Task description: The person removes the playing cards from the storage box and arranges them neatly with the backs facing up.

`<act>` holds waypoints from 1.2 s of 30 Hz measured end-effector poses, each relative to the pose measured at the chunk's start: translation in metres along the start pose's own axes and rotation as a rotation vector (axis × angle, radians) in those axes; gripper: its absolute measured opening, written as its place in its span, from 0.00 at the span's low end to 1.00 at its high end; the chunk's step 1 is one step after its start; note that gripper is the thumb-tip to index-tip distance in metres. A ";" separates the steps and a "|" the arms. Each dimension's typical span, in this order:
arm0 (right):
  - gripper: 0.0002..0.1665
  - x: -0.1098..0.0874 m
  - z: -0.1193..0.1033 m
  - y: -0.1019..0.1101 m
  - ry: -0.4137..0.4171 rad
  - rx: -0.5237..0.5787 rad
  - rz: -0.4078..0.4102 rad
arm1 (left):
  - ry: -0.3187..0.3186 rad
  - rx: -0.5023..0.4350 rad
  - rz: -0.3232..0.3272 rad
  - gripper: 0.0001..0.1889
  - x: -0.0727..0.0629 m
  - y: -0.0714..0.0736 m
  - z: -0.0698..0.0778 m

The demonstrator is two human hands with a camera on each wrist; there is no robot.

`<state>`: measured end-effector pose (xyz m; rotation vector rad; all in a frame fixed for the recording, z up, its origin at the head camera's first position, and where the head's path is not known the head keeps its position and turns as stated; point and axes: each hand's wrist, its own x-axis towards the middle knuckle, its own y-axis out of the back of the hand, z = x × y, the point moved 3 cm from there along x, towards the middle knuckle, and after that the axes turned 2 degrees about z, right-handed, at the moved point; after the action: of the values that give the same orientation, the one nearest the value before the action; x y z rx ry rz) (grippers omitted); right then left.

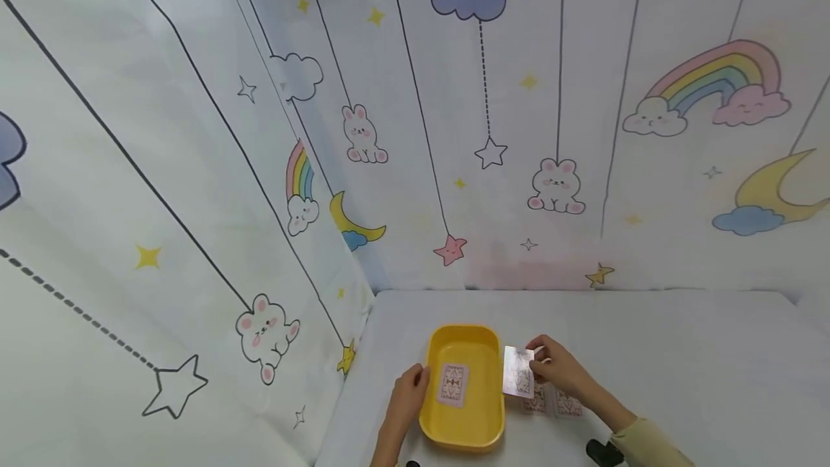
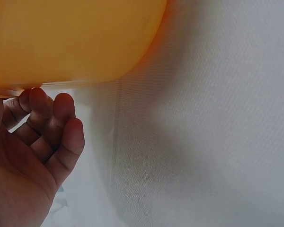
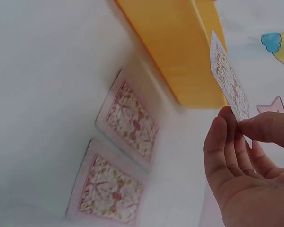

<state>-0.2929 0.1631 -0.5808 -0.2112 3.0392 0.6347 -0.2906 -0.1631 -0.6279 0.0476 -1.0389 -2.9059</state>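
A yellow tray [image 1: 463,434] stands on the table with a patterned playing card [image 1: 452,385] lying face down inside it. My left hand [image 1: 410,396] holds the tray's left rim; in the left wrist view its curled fingers [image 2: 64,106] meet the rim from below. Just right of the tray, my right hand [image 1: 559,366] pinches another playing card [image 1: 517,372] between thumb and fingers, raised above the table. The right wrist view shows this held card [image 3: 229,78] tilted, nearly edge-on. Below it, two more face-down cards [image 3: 132,120] [image 3: 112,187] lie side by side.
The white table [image 1: 700,359] reaches back to a hanging cloth [image 1: 415,186] printed with clouds, bunnies, stars and rainbows, which also covers the left side. A dark object [image 1: 604,452] sits by the right sleeve [image 1: 648,445].
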 end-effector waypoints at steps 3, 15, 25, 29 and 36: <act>0.19 -0.003 0.007 0.008 0.006 0.008 -0.015 | 0.004 0.002 0.000 0.17 0.001 0.000 0.000; 0.21 -0.013 0.037 0.038 0.054 -0.002 -0.035 | 0.000 0.009 0.002 0.16 0.001 0.000 -0.003; 0.22 -0.024 0.068 0.073 0.048 -0.002 -0.009 | -0.013 0.009 0.006 0.17 0.000 0.000 -0.002; 0.22 -0.027 0.082 0.081 0.036 -0.025 0.007 | -0.011 0.016 0.012 0.16 -0.001 0.003 -0.002; 0.20 -0.032 0.100 0.101 -0.042 -0.142 0.053 | -0.032 0.022 0.013 0.16 0.000 0.001 0.002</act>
<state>-0.2751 0.2986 -0.6310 -0.1199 2.9701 0.8490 -0.2904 -0.1628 -0.6255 -0.0047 -1.0724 -2.8927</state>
